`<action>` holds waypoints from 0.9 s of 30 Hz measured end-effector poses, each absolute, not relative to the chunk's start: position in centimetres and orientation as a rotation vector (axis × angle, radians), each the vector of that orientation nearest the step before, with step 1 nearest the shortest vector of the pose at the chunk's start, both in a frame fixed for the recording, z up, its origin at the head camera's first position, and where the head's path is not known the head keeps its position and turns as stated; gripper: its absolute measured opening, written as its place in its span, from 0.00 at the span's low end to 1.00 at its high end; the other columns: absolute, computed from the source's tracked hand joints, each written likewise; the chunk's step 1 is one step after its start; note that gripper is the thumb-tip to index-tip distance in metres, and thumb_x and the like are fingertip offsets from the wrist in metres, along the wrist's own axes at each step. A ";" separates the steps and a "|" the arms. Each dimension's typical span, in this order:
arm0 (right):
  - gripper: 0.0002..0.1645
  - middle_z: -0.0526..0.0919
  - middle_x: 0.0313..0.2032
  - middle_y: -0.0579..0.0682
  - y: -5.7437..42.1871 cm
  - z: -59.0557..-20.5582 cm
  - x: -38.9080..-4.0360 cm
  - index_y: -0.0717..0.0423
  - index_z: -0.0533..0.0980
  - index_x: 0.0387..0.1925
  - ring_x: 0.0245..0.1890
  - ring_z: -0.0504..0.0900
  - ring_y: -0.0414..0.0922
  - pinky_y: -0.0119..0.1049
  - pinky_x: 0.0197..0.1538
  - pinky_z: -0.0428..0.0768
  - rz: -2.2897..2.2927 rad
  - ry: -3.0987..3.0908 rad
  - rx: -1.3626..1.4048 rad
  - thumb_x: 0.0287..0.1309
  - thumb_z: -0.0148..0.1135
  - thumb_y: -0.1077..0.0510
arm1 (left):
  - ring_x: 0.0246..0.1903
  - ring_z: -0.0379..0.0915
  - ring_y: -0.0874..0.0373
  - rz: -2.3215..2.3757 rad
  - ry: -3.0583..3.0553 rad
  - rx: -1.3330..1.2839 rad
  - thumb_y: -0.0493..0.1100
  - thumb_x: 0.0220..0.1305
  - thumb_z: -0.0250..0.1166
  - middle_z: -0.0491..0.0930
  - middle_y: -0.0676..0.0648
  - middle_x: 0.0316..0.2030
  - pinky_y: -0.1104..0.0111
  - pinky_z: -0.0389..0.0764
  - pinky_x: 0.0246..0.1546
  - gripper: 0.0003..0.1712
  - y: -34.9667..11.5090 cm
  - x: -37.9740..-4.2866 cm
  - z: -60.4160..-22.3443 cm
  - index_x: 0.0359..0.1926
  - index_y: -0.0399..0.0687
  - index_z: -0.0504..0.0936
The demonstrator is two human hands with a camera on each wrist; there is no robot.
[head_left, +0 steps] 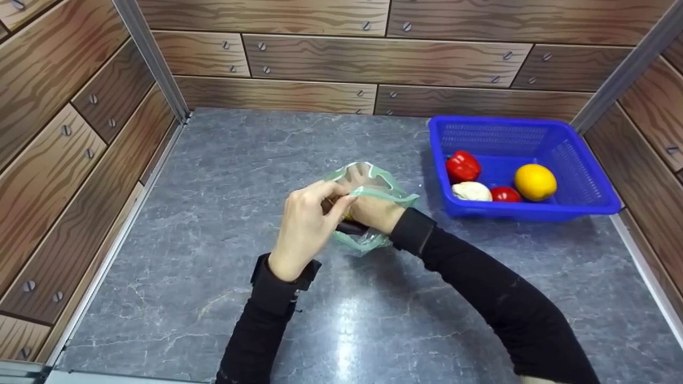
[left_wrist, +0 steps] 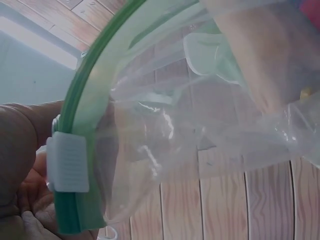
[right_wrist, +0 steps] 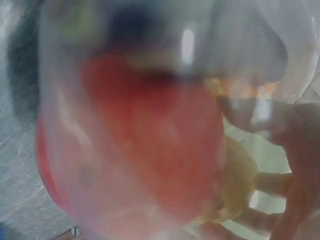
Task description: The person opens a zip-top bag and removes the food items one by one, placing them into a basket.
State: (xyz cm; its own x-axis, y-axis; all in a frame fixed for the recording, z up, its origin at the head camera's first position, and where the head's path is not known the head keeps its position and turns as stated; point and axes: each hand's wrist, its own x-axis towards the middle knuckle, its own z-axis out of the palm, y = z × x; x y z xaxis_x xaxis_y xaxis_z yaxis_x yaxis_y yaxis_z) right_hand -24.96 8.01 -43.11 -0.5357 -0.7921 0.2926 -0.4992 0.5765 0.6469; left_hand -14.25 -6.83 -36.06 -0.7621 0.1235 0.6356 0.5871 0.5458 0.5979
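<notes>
A clear zip bag (head_left: 368, 246) with a green rim stands open in the middle of the table. My left hand (head_left: 307, 216) pinches its rim between thumb and fingers; in the left wrist view a white slider (left_wrist: 70, 162) sits on the green zip strip beside that hand. My right hand (head_left: 376, 210) reaches wrist-deep into the bag. There, in the right wrist view, its fingers (right_wrist: 272, 185) curl round a yellow fruit (right_wrist: 237, 180), partly hidden by a large red item (right_wrist: 155, 145) close to the camera. A dark purple, eggplant-like item (head_left: 352, 228) also lies inside.
To the right stands a blue plastic basket (head_left: 533, 211) holding a red bell pepper (head_left: 463, 166), a white bulb-like item (head_left: 471, 191), a tomato (head_left: 505, 194) and a yellow lemon-like fruit (head_left: 535, 182). Wood-patterned walls (head_left: 315, 58) enclose the grey marbled table (head_left: 213, 213).
</notes>
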 end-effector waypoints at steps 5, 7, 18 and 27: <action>0.14 0.81 0.32 0.48 8.0 -42.8 -24.8 0.49 0.74 0.33 0.36 0.77 0.50 0.40 0.38 0.77 -0.773 -2.215 1.012 0.62 0.54 0.44 | 0.21 0.74 0.61 -1.144 -2.250 -0.563 0.45 0.61 0.68 0.83 0.50 0.24 0.73 0.75 0.24 0.08 -6.8 -14.4 -35.9 0.32 0.45 0.85; 0.15 0.81 0.32 0.48 8.1 -42.9 -24.7 0.50 0.74 0.33 0.35 0.78 0.49 0.40 0.39 0.79 -0.815 -2.206 1.009 0.63 0.52 0.44 | 0.21 0.74 0.62 -1.148 -2.247 -0.565 0.45 0.60 0.68 0.83 0.50 0.24 0.71 0.76 0.24 0.07 -6.7 -14.4 -35.9 0.32 0.45 0.85; 0.13 0.84 0.38 0.53 8.7 -43.2 -25.0 0.55 0.78 0.38 0.40 0.81 0.51 0.47 0.52 0.79 -0.685 -2.248 1.081 0.60 0.57 0.50 | 0.22 0.72 0.65 -1.109 -2.269 -0.592 0.44 0.61 0.67 0.82 0.51 0.25 0.76 0.74 0.24 0.07 -6.4 -14.3 -36.0 0.33 0.45 0.85; 0.12 0.81 0.43 0.53 8.7 -43.8 -25.4 0.55 0.77 0.43 0.45 0.79 0.50 0.42 0.52 0.79 -0.963 -2.093 1.086 0.63 0.51 0.54 | 0.22 0.69 0.65 -1.114 -2.280 -0.603 0.44 0.61 0.67 0.81 0.51 0.24 0.75 0.72 0.25 0.07 -6.4 -14.2 -36.1 0.33 0.45 0.85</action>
State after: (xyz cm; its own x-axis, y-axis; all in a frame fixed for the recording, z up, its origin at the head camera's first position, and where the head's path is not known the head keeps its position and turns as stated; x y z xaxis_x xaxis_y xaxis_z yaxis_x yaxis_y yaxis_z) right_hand -25.38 8.73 -43.76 -0.4961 -0.8522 0.1659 -0.4287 0.4066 0.8068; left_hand -14.19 -6.40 -36.13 -0.7616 0.1593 0.6282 0.5934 0.5612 0.5770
